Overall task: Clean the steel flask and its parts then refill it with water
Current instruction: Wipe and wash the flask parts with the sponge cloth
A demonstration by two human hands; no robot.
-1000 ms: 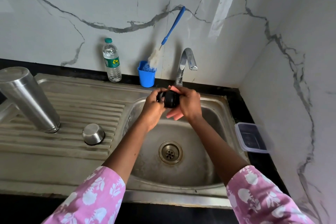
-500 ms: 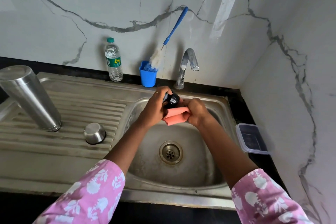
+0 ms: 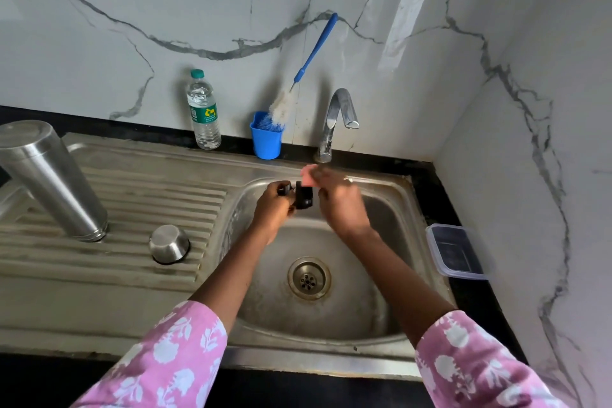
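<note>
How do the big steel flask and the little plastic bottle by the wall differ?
The flask is dull, solid steel; the bottle is clear plastic with a green label. The flask stands upside down on the ribbed drainboard, its mouth downward; the bottle stands right way up on the black counter against the wall. The flask has no cap on; the bottle wears a green cap. Both stand to the left of the basin.

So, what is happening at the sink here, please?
A person is washing a part of a steel flask over the sink basin. The left hand holds the black flask lid, and the right hand holds a pink sponge just beside it, below the tap. No water stream is visible. The steel flask stands upside down on the drainboard with a small steel cup near it, also inverted.
</note>
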